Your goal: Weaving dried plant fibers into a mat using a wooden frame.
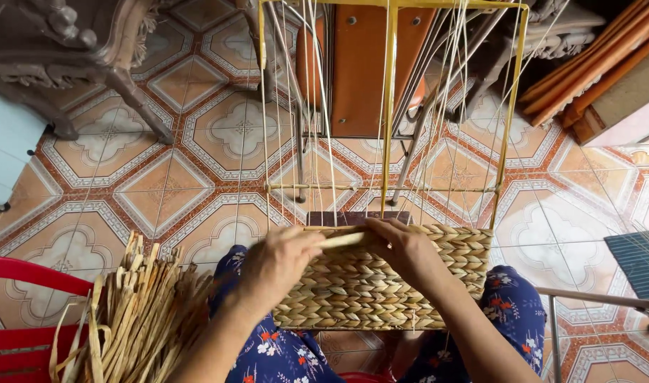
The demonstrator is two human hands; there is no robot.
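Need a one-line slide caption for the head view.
Both hands, left hand and right hand, work a straw strand along the woven panel on a yellow frame.

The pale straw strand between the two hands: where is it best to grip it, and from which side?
Probably grip the straw strand at its free end, which points toward the left hand, coming from the left. It lies flat along the woven panel's top edge, and the right hand covers its other end.

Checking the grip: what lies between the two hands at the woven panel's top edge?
In the head view, a pale flat straw strand spans from left hand to right hand, above the braided straw panel.
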